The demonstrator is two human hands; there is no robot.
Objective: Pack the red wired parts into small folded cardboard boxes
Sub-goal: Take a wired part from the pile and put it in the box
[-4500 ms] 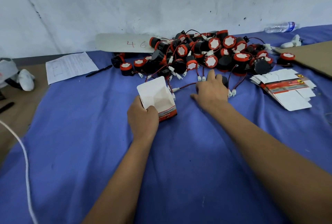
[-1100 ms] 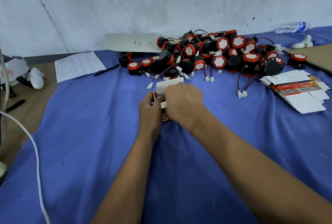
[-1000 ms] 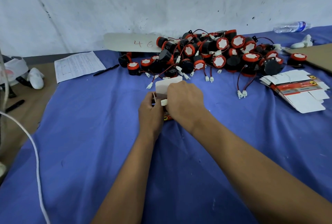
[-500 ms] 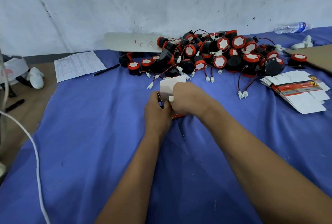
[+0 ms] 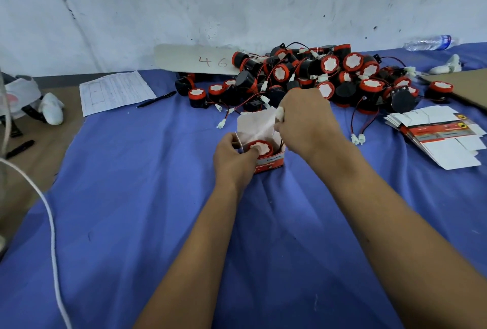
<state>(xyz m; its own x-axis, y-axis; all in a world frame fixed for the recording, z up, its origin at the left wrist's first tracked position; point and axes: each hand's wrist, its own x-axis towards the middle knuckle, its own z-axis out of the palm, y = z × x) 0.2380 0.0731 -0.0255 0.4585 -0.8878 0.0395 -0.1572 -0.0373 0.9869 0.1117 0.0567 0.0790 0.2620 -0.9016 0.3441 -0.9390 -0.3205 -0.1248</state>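
A small white and red cardboard box stands open on the blue cloth in the middle. A red wired part sits inside it, red cap up. My left hand grips the box's left wall, with the thumb lying on the part. My right hand is above the box's right side and pinches the part's white connector. The box's lid flap stands up behind. A heap of red and black wired parts lies further back.
A stack of flat unfolded boxes lies at the right. A printed sheet and a pen lie at the back left. A board marked 46 leans on the wall. A white cord runs along the left. A water bottle lies far right.
My right hand has lifted off the box and moved right with the connector, uncovering the red part inside. My left hand keeps its hold on the box.
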